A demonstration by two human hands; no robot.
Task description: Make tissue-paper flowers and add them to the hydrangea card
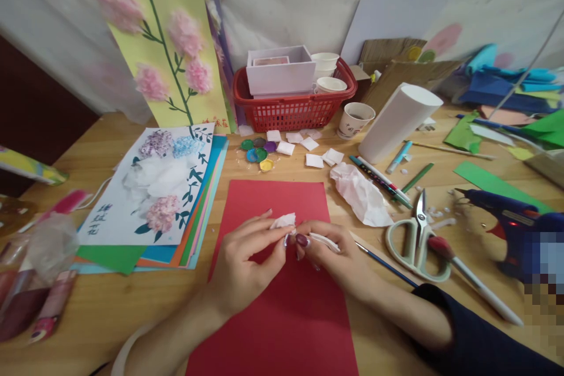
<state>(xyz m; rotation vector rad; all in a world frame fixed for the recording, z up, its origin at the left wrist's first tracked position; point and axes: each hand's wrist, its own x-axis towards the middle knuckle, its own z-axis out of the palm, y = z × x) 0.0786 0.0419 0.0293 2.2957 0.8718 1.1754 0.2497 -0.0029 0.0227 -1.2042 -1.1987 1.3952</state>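
Note:
Above a red sheet of paper (282, 323), both hands meet at the fingertips around a small piece of white tissue (283, 221). My left hand (249, 258) pinches the tissue between thumb and fingers, its upper part sticking out past the fingertips. My right hand (337, 255) is closed too, its thumb and index finger touching the tissue's right end; a white strip (325, 241) shows along its fingers. A crumpled white tissue (361, 194) lies just beyond my right hand.
White scissors (416, 247), a paintbrush (388, 264) and a blue glue gun (506, 211) lie at right. Behind are a red basket (291, 111), a paper cup (356, 120), a white roll (399, 123) and paint pots (259, 154). A flower picture (154, 182) tops coloured sheets at left.

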